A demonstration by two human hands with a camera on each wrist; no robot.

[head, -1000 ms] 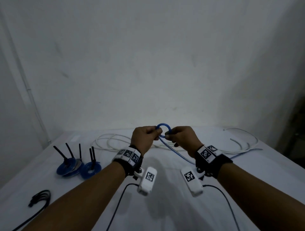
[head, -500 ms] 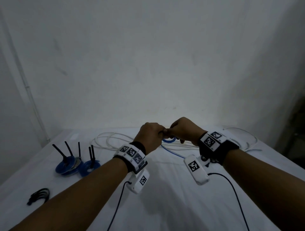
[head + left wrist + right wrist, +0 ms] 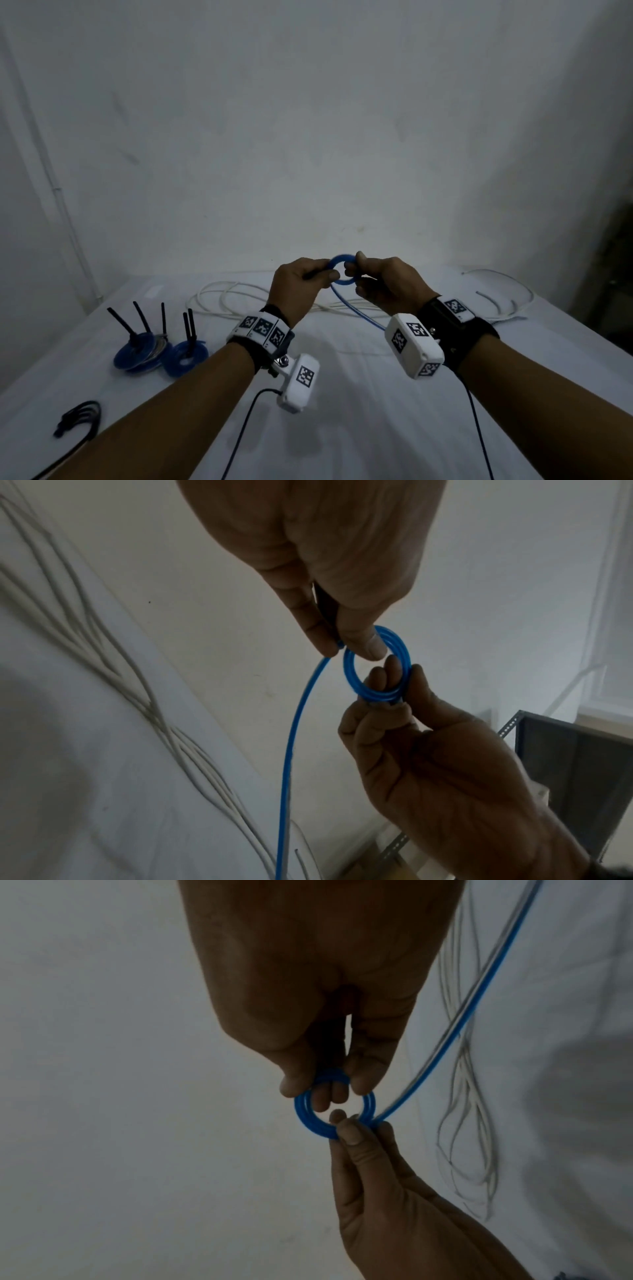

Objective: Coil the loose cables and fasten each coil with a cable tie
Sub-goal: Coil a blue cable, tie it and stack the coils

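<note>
A small blue cable coil (image 3: 343, 281) of a few turns is held up above the table between both hands. My left hand (image 3: 325, 270) pinches its left side with thumb and fingers; in the left wrist view the left hand (image 3: 346, 649) grips the coil (image 3: 349, 680) where the tail leaves. My right hand (image 3: 354, 270) pinches the right side, and two of its fingers poke through the ring (image 3: 304, 1121). The loose blue tail (image 3: 356, 311) runs down to the table.
Loose white cables (image 3: 239, 298) lie across the back of the white table (image 3: 342, 428) and curve off to the right (image 3: 507, 294). Two blue coils with upright black ties (image 3: 144, 349) (image 3: 186, 354) sit at the left. A bundle of black cable ties (image 3: 82, 416) lies front left.
Half a second ago the hands were pressed together with the coil mostly hidden. Now they have drawn slightly apart and the blue ring shows open between them.
</note>
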